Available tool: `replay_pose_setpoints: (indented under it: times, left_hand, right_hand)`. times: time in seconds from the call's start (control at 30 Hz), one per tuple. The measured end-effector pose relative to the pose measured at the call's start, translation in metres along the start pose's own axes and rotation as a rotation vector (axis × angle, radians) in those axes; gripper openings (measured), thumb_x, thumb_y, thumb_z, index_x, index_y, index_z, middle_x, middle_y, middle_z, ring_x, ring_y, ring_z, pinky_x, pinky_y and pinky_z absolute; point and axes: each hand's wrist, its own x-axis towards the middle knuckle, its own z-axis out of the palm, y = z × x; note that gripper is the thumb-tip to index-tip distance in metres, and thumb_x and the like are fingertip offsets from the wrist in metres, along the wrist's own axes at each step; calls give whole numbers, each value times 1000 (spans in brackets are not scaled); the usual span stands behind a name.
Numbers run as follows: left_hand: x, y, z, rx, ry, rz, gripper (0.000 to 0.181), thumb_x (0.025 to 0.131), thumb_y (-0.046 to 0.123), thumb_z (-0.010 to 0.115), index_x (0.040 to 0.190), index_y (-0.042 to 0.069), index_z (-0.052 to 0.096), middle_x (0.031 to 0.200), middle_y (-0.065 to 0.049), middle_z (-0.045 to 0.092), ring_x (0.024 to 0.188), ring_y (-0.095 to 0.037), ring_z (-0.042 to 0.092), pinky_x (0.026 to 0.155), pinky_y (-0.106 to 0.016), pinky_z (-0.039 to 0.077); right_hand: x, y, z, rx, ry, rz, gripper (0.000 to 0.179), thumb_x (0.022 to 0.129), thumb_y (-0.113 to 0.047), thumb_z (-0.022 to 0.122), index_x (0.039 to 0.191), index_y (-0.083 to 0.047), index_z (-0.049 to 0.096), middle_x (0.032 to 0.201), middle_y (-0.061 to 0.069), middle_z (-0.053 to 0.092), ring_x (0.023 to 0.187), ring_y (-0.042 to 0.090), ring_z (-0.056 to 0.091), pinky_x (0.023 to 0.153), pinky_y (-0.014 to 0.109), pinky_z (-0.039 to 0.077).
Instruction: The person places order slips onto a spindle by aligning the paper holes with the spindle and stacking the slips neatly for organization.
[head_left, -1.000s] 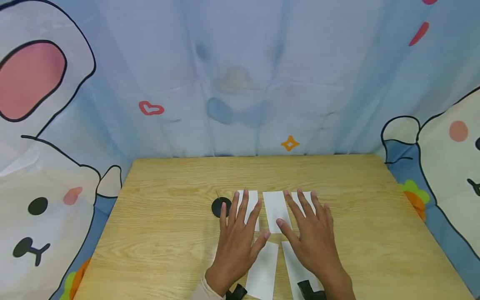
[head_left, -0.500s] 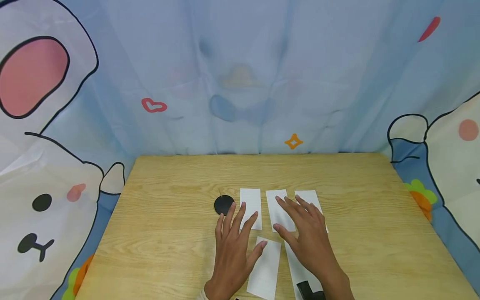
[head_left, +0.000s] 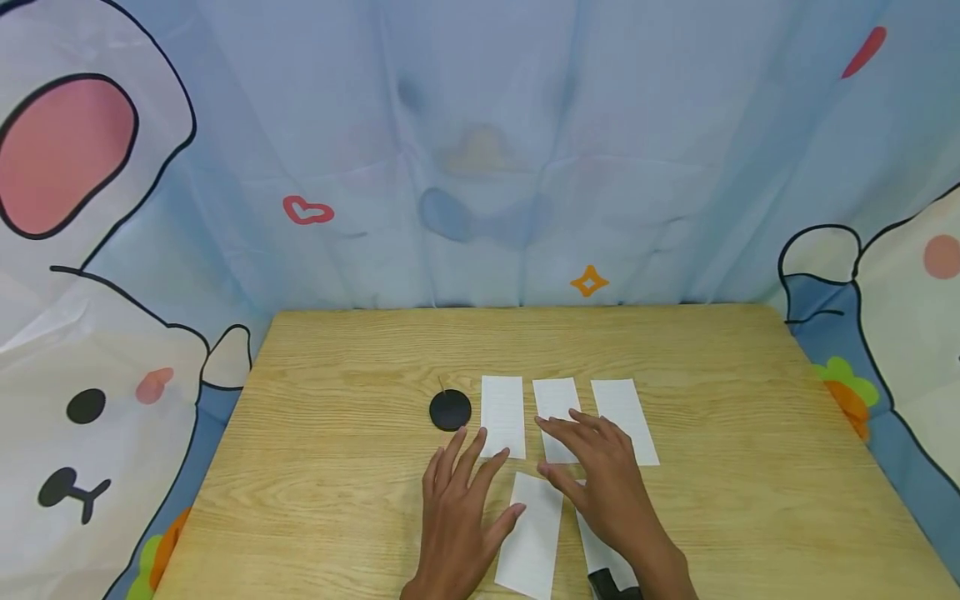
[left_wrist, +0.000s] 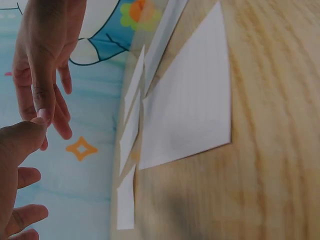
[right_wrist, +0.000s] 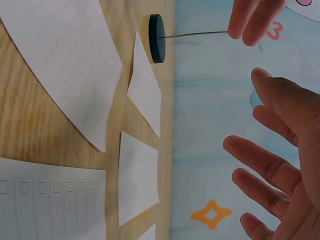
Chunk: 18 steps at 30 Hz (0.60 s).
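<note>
My left hand (head_left: pixel 453 521) hovers over the near table with fingers spread, holding nothing. Beside it my right hand (head_left: pixel 603 479) is also held in the air, fingers loosely bent. Under and between them lie white paper slips: a near left slip (head_left: pixel 534 533) and a near right slip (head_left: pixel 600 552), partly covered by my right hand and wrist. Three more form a back row: left (head_left: pixel 502 408), middle (head_left: pixel 553 393) and right (head_left: pixel 624 417). Left of that row stands a paper spike (head_left: pixel 450 410), a black round base with a thin upright metal rod.
The wooden table (head_left: pixel 337 433) ends at a light blue cartoon curtain (head_left: pixel 495 167) behind it. In the right wrist view, faint ruled lines show on the slips, and one checkbox slip (right_wrist: pixel 50 200) carries a row of small squares.
Both hands have drawn back toward me, uncovering the spike base and more of the back row of slips. My right hand's fingers have bent more. The slips lie as before.
</note>
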Motion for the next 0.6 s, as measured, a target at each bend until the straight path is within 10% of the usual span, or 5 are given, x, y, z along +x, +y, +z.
replay_pose_setpoints:
  times: [0.6]
  left_hand:
    - [-19, -17, 2, -4, -34, 26, 67, 69, 55, 94, 128, 31, 75, 154, -2, 62, 149, -31, 50, 114, -56, 39]
  right_hand:
    - [-6, 6, 20, -5, -64, 47, 50, 75, -27, 97, 123, -26, 80, 116, 0, 80, 119, 28, 65, 109, 61, 41]
